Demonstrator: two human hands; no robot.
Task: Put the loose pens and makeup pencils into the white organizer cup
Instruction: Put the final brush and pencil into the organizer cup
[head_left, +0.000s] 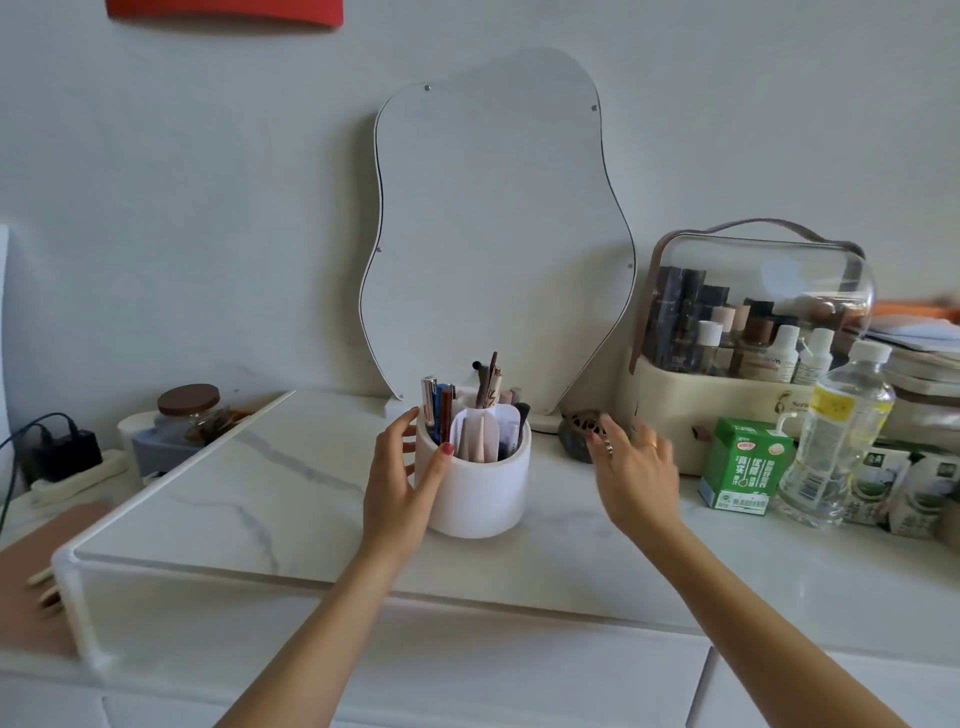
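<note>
The white organizer cup (480, 493) stands upright in the middle of the marble counter (260, 493). Several pens and makeup pencils (441, 415) stick up out of its compartments, with brushes at the back. My left hand (402, 483) wraps the cup's left side, thumb on the rim and fingers behind it. My right hand (631, 467) hovers to the right of the cup with fingers spread, holding nothing, a little apart from the cup. No loose pens show on the counter.
A wavy mirror (493, 234) leans on the wall behind the cup. At the right stand a cosmetics case (748, 332), a green carton (743, 465), a water bottle (836, 441) and a dark hair clip (582, 431). A jar (189, 410) and power strip (72, 467) sit left.
</note>
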